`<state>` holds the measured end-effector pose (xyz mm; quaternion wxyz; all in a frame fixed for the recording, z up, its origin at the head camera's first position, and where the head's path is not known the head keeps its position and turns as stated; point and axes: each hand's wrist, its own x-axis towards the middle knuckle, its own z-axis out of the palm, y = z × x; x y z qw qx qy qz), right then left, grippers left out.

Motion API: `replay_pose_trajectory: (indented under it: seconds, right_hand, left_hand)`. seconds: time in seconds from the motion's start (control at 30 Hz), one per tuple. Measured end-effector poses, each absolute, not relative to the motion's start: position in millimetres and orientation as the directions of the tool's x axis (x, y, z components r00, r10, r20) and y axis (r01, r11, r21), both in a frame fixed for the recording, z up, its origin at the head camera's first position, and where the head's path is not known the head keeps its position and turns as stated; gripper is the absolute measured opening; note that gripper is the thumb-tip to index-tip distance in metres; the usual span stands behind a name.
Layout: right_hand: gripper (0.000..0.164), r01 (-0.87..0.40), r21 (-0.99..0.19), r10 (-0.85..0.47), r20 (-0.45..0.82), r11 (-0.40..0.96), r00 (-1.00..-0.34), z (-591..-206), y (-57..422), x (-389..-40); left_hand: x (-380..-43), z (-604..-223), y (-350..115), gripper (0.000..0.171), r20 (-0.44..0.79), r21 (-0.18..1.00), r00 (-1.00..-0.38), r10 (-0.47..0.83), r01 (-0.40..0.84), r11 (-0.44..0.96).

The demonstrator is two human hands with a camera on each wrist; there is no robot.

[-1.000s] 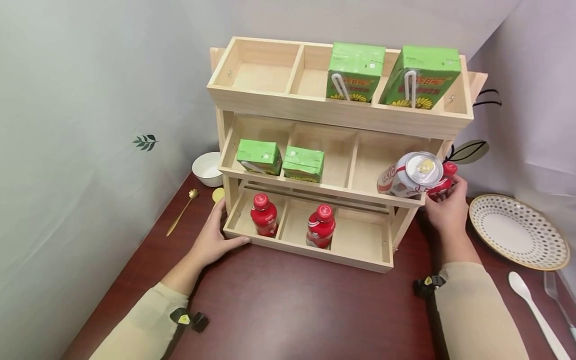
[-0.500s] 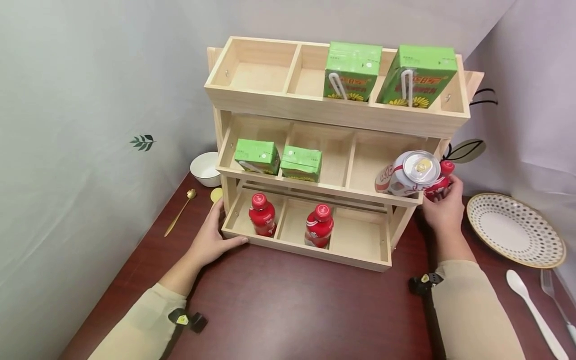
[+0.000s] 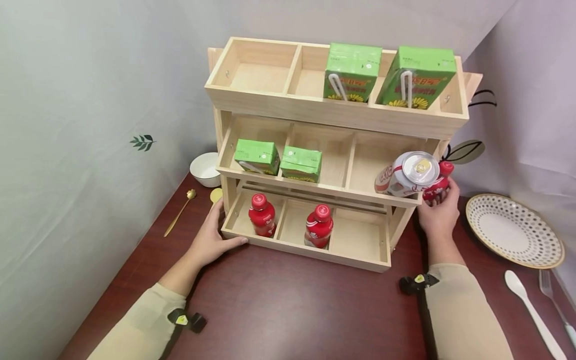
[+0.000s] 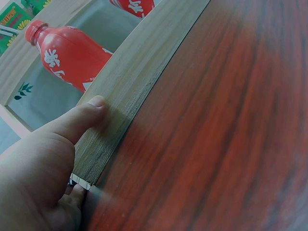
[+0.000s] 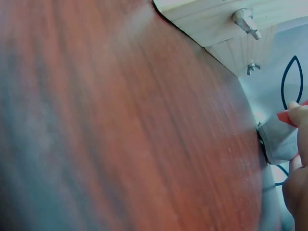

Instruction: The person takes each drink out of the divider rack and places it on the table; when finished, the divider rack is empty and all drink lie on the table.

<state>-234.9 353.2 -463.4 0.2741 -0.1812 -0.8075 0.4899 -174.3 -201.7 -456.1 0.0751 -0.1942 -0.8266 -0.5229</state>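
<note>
A three-tier wooden shelf (image 3: 288,245) stands on the table. My left hand (image 3: 211,235) grips its lower left corner, thumb along the front board and the other fingers round the side, partly hidden. My right hand (image 3: 440,212) holds a red bottle (image 3: 435,189) just beyond the right end of the middle tier, partly hidden behind a silver can (image 3: 407,175). The can leans in that tier's right compartment. Two more red bottles, one on the left (image 3: 262,217) and one in the middle (image 3: 318,230), stand in the bottom tier. In the right wrist view the right hand (image 5: 298,159) shows only at the edge.
Green drink cartons stand in the top tier (image 3: 351,72) and the middle tier (image 3: 300,165). Left of the shelf are a white bowl (image 3: 204,170) and a gold spoon (image 3: 180,215). A dotted plate (image 3: 513,230), a white spoon (image 3: 531,310) and a fork (image 3: 555,300) lie on the right.
The right hand and forearm have shifted a little left, closer to the shelf's side, still with the red bottle. The left hand keeps its grip on the shelf's corner.
</note>
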Motion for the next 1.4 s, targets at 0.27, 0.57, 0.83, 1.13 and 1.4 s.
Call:
replay_pose_trajectory:
  seconds: [0.27,0.57,0.83,1.13,1.4]
  right_hand:
    - [0.075,-0.058,-0.919,0.596,0.300,0.390,-0.745,-476,348,-239]
    - [0.090,-0.126,-0.947,0.643,0.295,0.296,-0.706,-479,343,-236]
    - [0.067,-0.222,-0.952,0.741,0.303,0.209,-0.599,-477,344,-224]
    - [0.042,-0.170,-0.946,0.778,0.325,0.277,-0.538,-462,329,-205]
    - [0.029,-0.235,-0.877,0.731,0.480,0.420,-0.485,-462,312,-197]
  left_hand:
    - [-174,-457,-204,0.112,0.327,0.833,-0.914,0.239,0.399,0.383]
    - [-171,-457,-205,0.111,0.332,0.832,-0.915,0.229,0.398,0.386]
    - [-173,-456,-203,0.112,0.330,0.824,-0.913,0.240,0.403,0.399]
    - [-172,-455,-201,0.111,0.336,0.826,-0.911,0.239,0.407,0.389]
    - [-172,-455,-201,0.111,0.341,0.830,-0.909,0.241,0.412,0.377]
